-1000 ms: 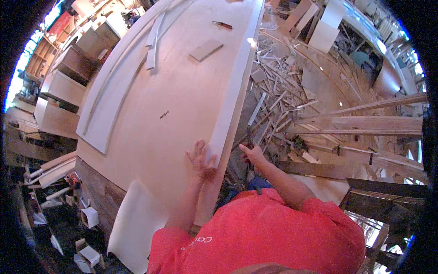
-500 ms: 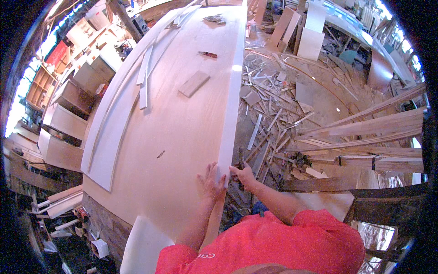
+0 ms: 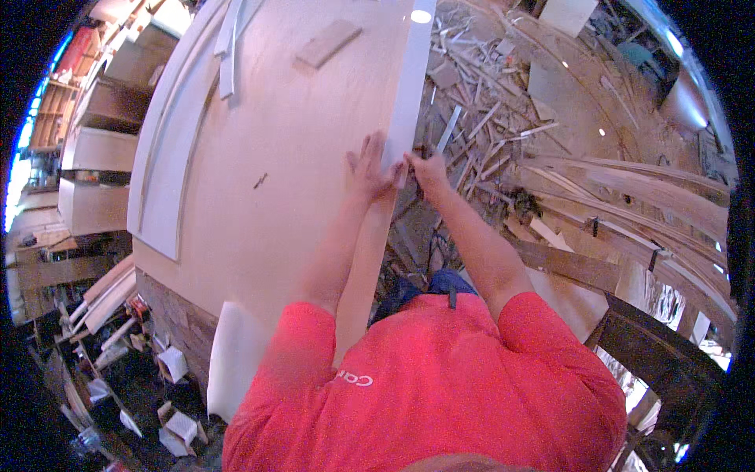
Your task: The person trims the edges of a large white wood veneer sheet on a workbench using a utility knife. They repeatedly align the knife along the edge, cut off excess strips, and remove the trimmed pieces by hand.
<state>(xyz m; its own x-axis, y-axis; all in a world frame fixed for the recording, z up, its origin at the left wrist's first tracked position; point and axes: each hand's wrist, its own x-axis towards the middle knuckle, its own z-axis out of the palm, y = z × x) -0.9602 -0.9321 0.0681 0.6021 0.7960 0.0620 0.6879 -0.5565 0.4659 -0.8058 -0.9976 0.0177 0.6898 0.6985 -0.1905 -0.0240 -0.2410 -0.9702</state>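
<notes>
A large pale wood panel (image 3: pixel 299 149) lies in front of me, with a white strip (image 3: pixel 407 98) running along its right edge. My left hand (image 3: pixel 371 171) rests on the panel beside that strip, fingers spread and its thumb side over the strip. Just right of it, at the panel's edge, is my right hand (image 3: pixel 427 175). Its fingers are closed, with the thumb and fingertips touching the strip's outer edge. Something dark shows in the right hand, too small and blurred to name.
A flat wood block (image 3: pixel 328 44) and white strips (image 3: pixel 226 67) lie on the panel, with a small dark fastener-like piece (image 3: pixel 260 181) nearer me. Wood offcuts (image 3: pixel 480 130) litter the floor to the right. Long boards (image 3: pixel 629 181) stretch along the right; cabinet boxes (image 3: pixel 94 149) stand left.
Both hands have slid farther from me along the panel's right edge, arms more stretched. My view has tilted downward, so the far end of the panel has left the picture.
</notes>
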